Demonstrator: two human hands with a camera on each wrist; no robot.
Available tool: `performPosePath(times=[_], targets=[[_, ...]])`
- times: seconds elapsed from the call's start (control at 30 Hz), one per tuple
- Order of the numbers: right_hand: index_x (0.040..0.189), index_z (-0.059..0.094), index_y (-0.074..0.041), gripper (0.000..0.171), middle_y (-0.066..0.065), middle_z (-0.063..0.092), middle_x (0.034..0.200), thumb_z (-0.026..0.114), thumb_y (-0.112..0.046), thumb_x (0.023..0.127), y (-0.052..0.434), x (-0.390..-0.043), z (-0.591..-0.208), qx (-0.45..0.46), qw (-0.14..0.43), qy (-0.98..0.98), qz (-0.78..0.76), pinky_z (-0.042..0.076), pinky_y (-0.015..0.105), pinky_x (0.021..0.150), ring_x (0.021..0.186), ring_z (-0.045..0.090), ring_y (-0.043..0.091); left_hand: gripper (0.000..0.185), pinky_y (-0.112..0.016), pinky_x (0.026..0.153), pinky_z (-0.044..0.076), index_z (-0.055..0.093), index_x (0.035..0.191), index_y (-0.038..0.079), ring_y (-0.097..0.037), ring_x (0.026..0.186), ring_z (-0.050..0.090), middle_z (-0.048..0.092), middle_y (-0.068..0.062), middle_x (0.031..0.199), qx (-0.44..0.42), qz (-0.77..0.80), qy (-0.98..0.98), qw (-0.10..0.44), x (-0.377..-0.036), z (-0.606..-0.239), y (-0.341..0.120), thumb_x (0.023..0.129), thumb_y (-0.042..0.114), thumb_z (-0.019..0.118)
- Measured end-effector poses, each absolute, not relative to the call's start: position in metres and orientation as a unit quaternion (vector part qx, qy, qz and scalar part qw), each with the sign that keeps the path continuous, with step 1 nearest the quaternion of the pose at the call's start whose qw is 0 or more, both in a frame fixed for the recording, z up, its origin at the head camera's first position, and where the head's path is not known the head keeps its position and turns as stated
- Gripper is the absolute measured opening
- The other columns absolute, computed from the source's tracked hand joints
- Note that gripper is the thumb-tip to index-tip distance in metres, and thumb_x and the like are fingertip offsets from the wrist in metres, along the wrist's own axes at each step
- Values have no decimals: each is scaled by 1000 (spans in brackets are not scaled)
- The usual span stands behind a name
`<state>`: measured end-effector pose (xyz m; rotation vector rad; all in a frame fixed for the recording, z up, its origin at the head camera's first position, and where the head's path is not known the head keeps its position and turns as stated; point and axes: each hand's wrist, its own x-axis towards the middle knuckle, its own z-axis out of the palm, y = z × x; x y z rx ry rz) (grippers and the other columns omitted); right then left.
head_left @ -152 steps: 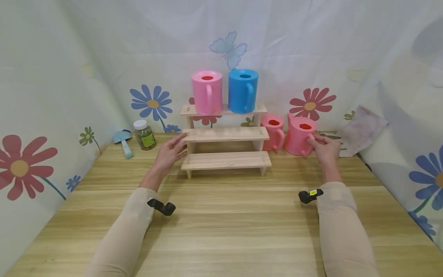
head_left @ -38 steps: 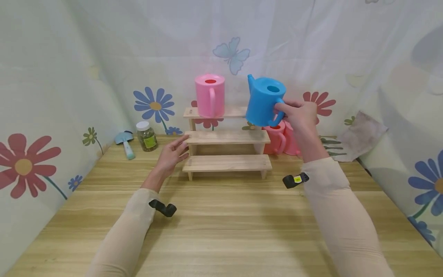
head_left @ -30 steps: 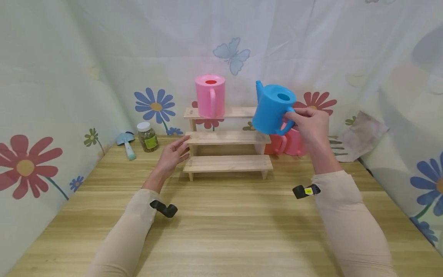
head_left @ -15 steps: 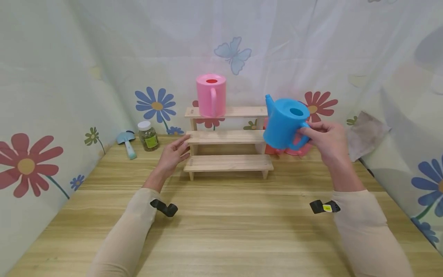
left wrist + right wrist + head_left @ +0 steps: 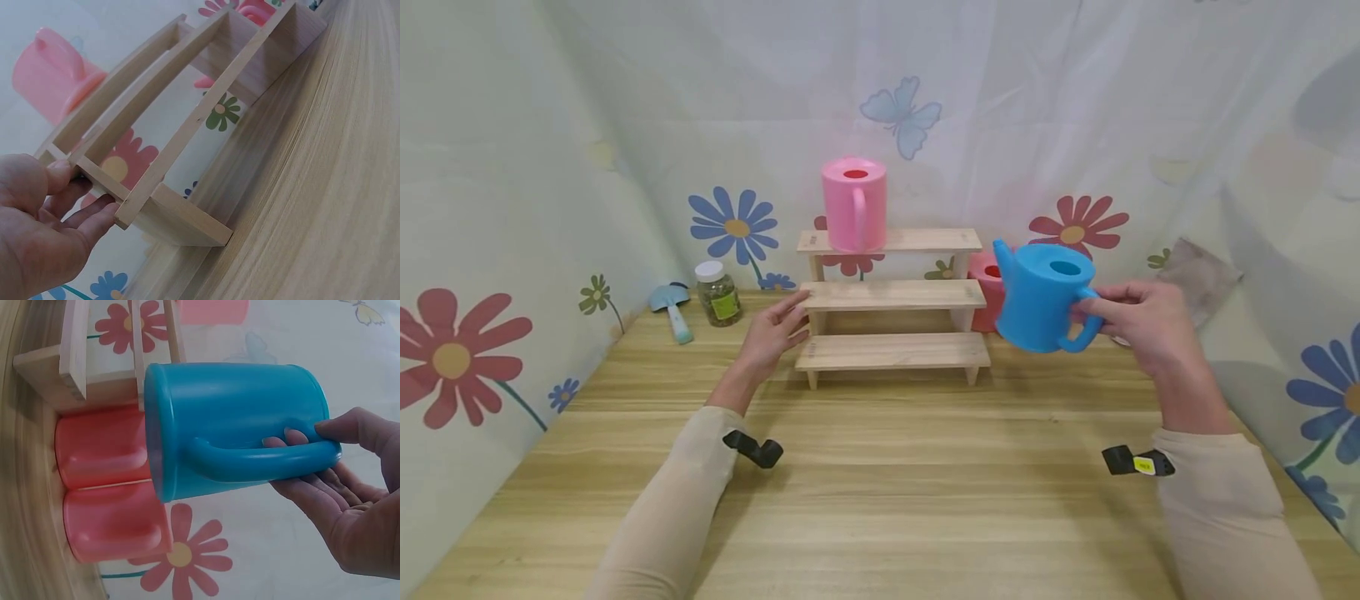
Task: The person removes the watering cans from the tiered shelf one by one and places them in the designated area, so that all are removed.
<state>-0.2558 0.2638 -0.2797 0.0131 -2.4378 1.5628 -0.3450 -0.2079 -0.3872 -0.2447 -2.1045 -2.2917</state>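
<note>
My right hand (image 5: 1150, 321) holds a blue watering can (image 5: 1041, 304) by its handle, with thumb and fingers round the handle's upper part in the right wrist view. The can hangs right of the three-tier wooden stand (image 5: 891, 293), its spout towards the stand. My left hand (image 5: 769, 335) holds the stand's left end at the middle tier, thumb and fingers about the board end (image 5: 78, 162) in the left wrist view. A pink watering can (image 5: 855, 212) sits on the top tier's left half. Two pinkish-red watering cans (image 5: 103, 447) stand beside the stand, partly hidden in the head view.
At the back left lie a small trowel (image 5: 673, 315) with a light blue blade and a white-lidded jar (image 5: 718, 296). A greyish patch (image 5: 1202, 275) stands at the back right. Flower-printed cloth encloses the wooden table (image 5: 880, 500).
My right hand, earlier at a pinkish-red can, has taken the blue watering can off the top tier. It has carried it right and down. The left hand has stayed at the stand.
</note>
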Motion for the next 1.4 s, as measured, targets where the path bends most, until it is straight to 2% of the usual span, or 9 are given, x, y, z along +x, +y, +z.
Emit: performPosePath(times=[0.1,0.2,0.3,0.6,1.0,1.4], targets=[[111,59,4,59,1,67,88,71,-41,75,269,-257,-282,5,102,-846,523,52,34,74,80,65,19,38,-46,98,35,45,134,12,-33,123,36,32,-10,142,-75,-736,-673,15,-349,-392,-209,96,14,44],[109,58,7,56,11,67,94,70,-38,77,273,-261,-286,13,75,-850,522,50,41,78,84,65,27,37,-47,98,34,47,133,14,-33,123,37,33,-10,141,-74,-735,-674,20,-350,-395,-209,96,15,44],[107,57,9,54,17,65,97,70,-35,79,277,-265,-291,19,47,-857,513,49,45,79,85,64,30,38,-48,98,34,46,134,14,-33,123,36,33,-10,142,-78,-734,-674,21,-351,-395,-209,96,15,44],[108,53,8,51,18,65,97,66,-35,83,288,-281,-306,28,-16,-876,481,50,42,79,88,63,30,38,-45,97,37,46,134,14,-32,122,37,34,-10,141,-76,-732,-677,26,-351,-393,-209,96,16,45],[109,54,5,52,17,64,100,68,-36,81,282,-296,-329,5,-48,-878,477,48,45,84,94,60,33,37,-47,98,35,47,133,14,-33,123,37,34,-10,141,-76,-736,-672,21,-351,-396,-209,96,15,44],[109,56,7,49,17,65,101,67,-33,82,275,-299,-332,2,-70,-864,499,46,46,86,99,57,36,39,-45,98,35,44,135,11,-33,123,36,31,-10,143,-73,-741,-667,7,-345,-387,-208,96,13,44]])
